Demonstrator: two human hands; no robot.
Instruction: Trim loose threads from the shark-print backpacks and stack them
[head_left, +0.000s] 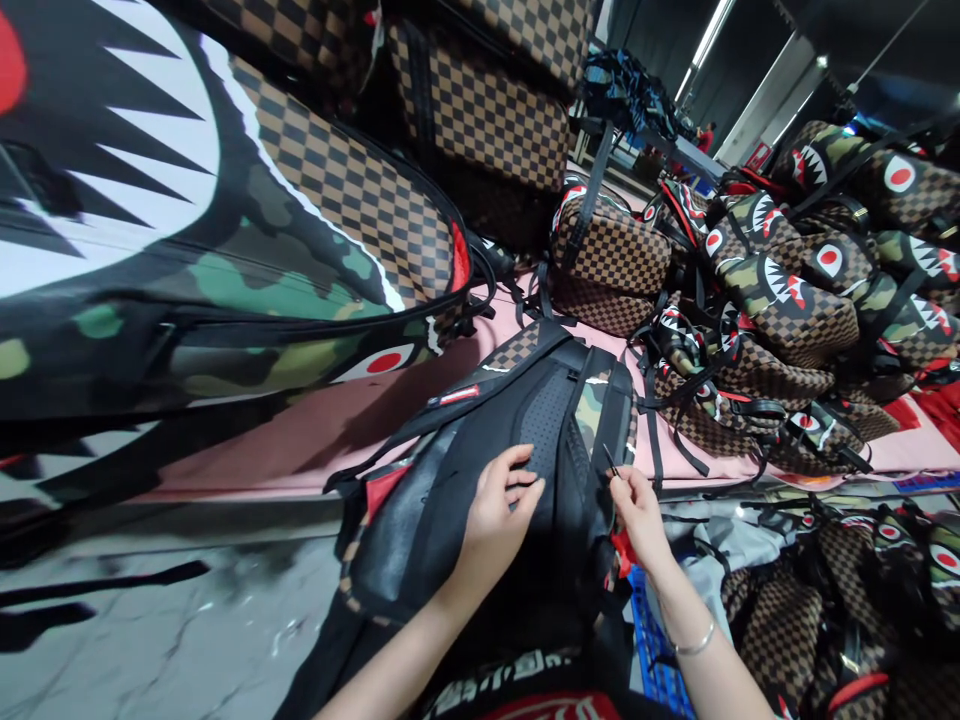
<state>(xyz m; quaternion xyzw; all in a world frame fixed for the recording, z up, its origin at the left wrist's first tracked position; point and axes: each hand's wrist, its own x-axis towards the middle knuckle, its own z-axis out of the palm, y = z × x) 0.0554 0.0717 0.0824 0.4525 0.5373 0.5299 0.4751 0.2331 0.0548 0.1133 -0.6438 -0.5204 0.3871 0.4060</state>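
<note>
One backpack, straps upward, overhanging pink bench. One left hand, fingers parted, over backpack. One right hand, fingers pinching one dark tool, partly hidden. Heaped bags: overlapping, uncountable.

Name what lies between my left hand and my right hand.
In the head view, the backpack lies there, its black back side showing between your left hand and your right hand.

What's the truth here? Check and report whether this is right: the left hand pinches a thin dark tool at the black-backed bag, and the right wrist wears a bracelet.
Wrong hand: in the head view, the right hand pinches the tool at the bag, not the left hand. The right wrist does wear a bracelet.
</note>
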